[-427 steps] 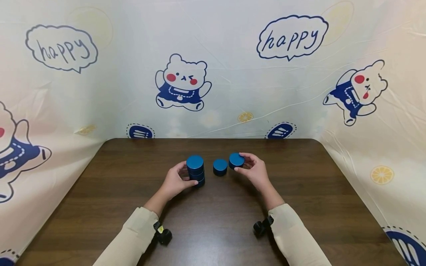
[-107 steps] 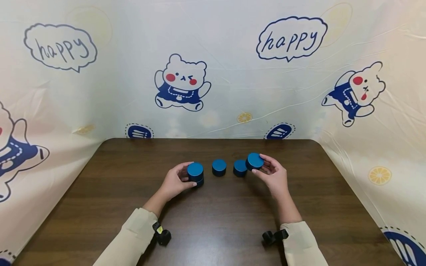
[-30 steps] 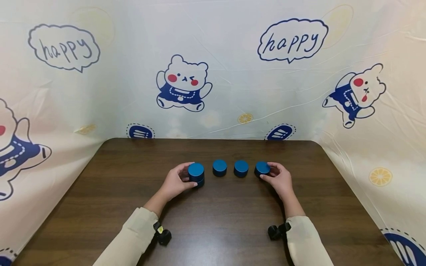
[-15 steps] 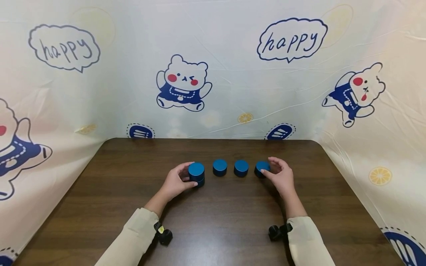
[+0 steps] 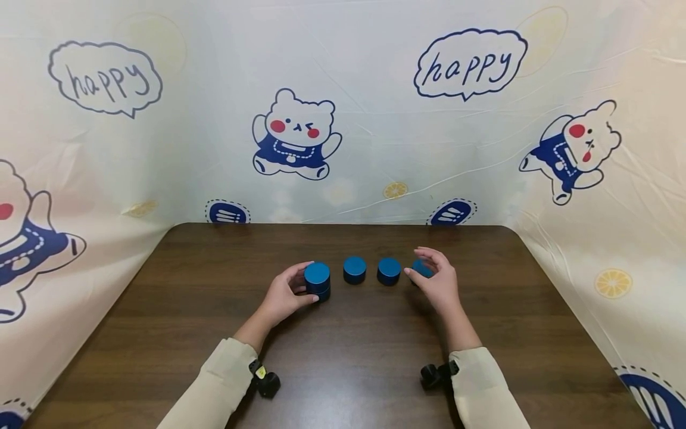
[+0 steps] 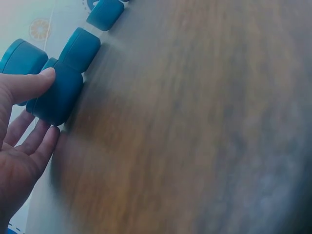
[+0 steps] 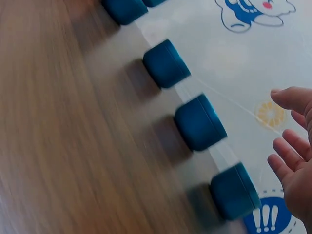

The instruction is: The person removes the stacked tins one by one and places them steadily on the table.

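My left hand point(image 5: 284, 295) curls round a stack of two round blue tins point(image 5: 317, 274), thumb on the near side. In the left wrist view the thumb lies against the lower tin point(image 6: 61, 95) and the upper tin point(image 6: 27, 58) sits on it. To the right, three single blue tins stand in a row: the first tin point(image 5: 354, 270), the middle tin point(image 5: 388, 271) and the rightmost tin point(image 5: 422, 267). My right hand point(image 5: 439, 283) hovers over the rightmost tin and partly hides it, thumb and fingers apart, holding nothing. The right wrist view shows this hand point(image 7: 297, 146) away from the tins.
The brown wooden table point(image 5: 343, 357) runs back to a printed cloth backdrop point(image 5: 375, 149) at its far edge. Small black cameras are strapped at both wrists, the left camera point(image 5: 268, 384) and the right camera point(image 5: 430, 377).
Since the first frame the stack has dropped from three tins to two, and single tins line up rightward. My right hand has let go of the rightmost tin, risen and shifted left.
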{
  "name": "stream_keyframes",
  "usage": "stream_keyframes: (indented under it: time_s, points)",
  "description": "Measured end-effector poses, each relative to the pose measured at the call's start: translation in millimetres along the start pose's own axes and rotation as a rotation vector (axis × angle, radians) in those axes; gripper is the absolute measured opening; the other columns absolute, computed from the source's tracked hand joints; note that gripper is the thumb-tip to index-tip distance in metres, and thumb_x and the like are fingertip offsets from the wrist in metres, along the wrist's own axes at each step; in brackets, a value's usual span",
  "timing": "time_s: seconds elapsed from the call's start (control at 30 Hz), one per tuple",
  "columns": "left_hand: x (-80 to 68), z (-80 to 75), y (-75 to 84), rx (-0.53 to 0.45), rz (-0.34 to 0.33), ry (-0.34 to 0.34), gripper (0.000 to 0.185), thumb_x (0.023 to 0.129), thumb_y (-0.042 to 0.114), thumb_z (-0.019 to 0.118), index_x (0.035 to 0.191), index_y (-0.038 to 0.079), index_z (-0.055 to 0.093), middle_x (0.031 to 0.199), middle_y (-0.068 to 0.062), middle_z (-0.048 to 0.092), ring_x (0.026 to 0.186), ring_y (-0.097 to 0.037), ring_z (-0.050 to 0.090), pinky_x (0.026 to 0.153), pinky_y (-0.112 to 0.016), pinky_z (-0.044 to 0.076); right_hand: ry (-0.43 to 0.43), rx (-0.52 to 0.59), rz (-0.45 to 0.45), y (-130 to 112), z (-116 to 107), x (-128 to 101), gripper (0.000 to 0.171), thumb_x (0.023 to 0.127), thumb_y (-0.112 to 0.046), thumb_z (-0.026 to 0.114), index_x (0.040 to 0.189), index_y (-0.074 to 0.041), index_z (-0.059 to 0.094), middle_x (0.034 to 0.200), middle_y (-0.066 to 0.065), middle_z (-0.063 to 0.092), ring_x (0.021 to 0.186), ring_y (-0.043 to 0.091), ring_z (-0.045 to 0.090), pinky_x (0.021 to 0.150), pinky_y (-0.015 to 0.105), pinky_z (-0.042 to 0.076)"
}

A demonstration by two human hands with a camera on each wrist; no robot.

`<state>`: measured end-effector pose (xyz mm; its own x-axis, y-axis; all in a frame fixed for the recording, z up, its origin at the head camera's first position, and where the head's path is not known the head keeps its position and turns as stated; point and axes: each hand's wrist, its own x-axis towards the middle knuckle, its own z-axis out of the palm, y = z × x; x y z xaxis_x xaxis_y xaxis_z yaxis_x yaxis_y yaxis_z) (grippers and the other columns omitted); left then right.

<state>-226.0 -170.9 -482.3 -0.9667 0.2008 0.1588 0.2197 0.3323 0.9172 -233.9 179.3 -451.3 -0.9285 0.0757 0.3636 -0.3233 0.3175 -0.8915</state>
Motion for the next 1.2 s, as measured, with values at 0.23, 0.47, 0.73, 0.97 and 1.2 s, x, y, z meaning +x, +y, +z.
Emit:
stream_keyframes:
  time_s: [0.23, 0.47, 0.73, 0.97, 1.2]
  points:
    - [0.5, 1.3, -1.1, -0.008, -0.002, 0.007, 0.071, 0.074, -0.002, 0.082, 0.138, 0.013, 0.053, 0.129, -0.015, 0.059, 0.115, -0.033, 0.059, 0.095, -0.045, 0.050, -0.059, 0.055, -0.037, -7, 19, -3, 0.039, 0.080, -0.002, 0.079, 0.116, -0.001, 0.064, 0.125, 0.013, 0.059, 0.115, 0.029, 0.057, 0.103, 0.046, 0.044]
    - [1.0, 1.8, -2.2, -0.006, -0.019, 0.011, 0.070, 0.074, -0.002, 0.082, 0.137, 0.013, 0.053, 0.129, -0.015, 0.060, 0.115, -0.032, 0.059, 0.095, -0.044, 0.051, -0.101, 0.097, -0.042, -18, 34, -6, 0.038, 0.081, -0.002, 0.079, 0.116, 0.000, 0.065, 0.125, 0.014, 0.059, 0.115, 0.032, 0.057, 0.102, 0.048, 0.044]
    - [0.0, 0.7, -2.0, 0.017, -0.025, 0.018, 0.069, 0.074, -0.001, 0.083, 0.135, 0.012, 0.054, 0.127, -0.014, 0.060, 0.113, -0.031, 0.060, 0.094, -0.043, 0.051, -0.179, 0.127, -0.061, -51, 45, -15, 0.037, 0.082, 0.002, 0.076, 0.116, 0.008, 0.062, 0.126, 0.024, 0.057, 0.116, 0.037, 0.056, 0.101, 0.053, 0.044]
    - [0.1, 2.6, -1.1, 0.013, -0.045, 0.017, 0.067, 0.075, -0.003, 0.082, 0.135, 0.006, 0.053, 0.129, -0.018, 0.059, 0.115, -0.035, 0.059, 0.096, -0.046, 0.050, -0.210, 0.158, -0.076, -46, 60, -15, 0.039, 0.081, 0.004, 0.076, 0.116, 0.010, 0.061, 0.125, 0.026, 0.057, 0.114, 0.042, 0.055, 0.100, 0.059, 0.042]
    - [0.3, 3.4, 0.1, 0.014, -0.046, 0.014, 0.068, 0.076, -0.007, 0.079, 0.137, 0.000, 0.050, 0.130, -0.024, 0.057, 0.116, -0.040, 0.057, 0.096, -0.051, 0.048, -0.250, 0.157, -0.064, -26, 80, -14, 0.041, 0.082, -0.004, 0.078, 0.119, 0.003, 0.063, 0.123, 0.013, 0.061, 0.113, 0.032, 0.058, 0.098, 0.052, 0.047]
